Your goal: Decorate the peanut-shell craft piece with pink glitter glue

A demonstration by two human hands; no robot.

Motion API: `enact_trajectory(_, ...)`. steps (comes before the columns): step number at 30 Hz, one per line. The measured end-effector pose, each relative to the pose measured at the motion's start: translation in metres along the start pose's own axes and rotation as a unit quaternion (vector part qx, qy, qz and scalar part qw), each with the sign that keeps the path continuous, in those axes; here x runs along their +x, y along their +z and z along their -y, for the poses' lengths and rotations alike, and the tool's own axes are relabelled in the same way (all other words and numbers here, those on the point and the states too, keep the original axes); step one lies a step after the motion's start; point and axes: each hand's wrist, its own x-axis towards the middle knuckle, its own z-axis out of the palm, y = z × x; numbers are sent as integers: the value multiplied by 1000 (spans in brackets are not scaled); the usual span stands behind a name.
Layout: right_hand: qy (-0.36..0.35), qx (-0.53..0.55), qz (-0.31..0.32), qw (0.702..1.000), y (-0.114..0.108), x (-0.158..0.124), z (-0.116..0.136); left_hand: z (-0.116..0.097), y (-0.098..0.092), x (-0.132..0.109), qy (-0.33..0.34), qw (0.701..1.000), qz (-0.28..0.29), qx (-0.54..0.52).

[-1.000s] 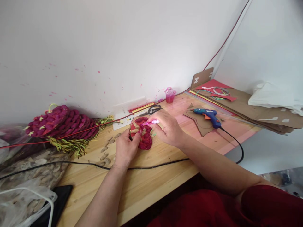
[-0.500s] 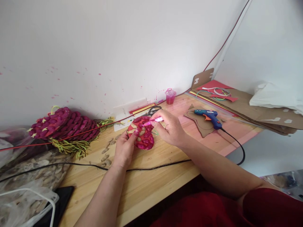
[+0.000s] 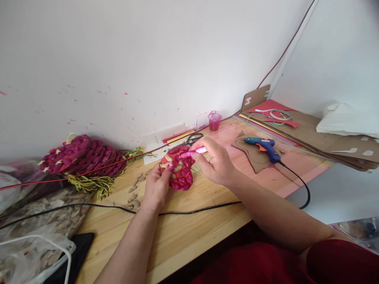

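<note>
My left hand [image 3: 156, 185] grips a red craft piece [image 3: 184, 178] by its left edge, the thumb lying on its face. Peanuts in their shells cover this piece; some are coated glossy magenta, while those by my thumb are bare tan. Closed in a pinch, my right hand [image 3: 215, 163] holds a paintbrush [image 3: 201, 150] with a whitish handle and pink tip. That tip touches, or nearly touches, the peanuts near the middle of the piece. Loose peanuts [image 3: 133, 198] lie on the table left of my left wrist.
A cup of magenta paint [image 3: 214, 121] stands by the wall, near black-handled scissors [image 3: 194, 139]. On cut cardboard [image 3: 251, 156] rests a blue glue gun [image 3: 263, 146]; its black cord [image 3: 204, 208] crosses the table. Magenta tasselled pieces [image 3: 89, 156] and a bag of peanuts [image 3: 59, 215] sit left.
The whole view has shifted slightly. Both hands keep their hold, and the brush stays at about the same spot on the craft piece.
</note>
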Motion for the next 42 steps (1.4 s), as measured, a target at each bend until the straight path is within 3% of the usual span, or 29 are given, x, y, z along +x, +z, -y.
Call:
enact_trajectory(21,-4,-10,-21,1000,1,-1,0,8,-7,4,50,998,0,40)
enact_trajectory(30,-18,-9,-21,1000,1,-2,1,11,-9,4,52,998,15,40)
enact_trajectory(34,-18,-17,-55,998,0,-3,2,11,-9,4,56,998,6,41)
enact_trajectory(38,-26,-11,-26,999,0,-2,3,11,-9,4,52,997,-2,50)
enact_trajectory(42,-35,-10,-43,998,1,-2,3,10,-9,4,53,997,-8,52)
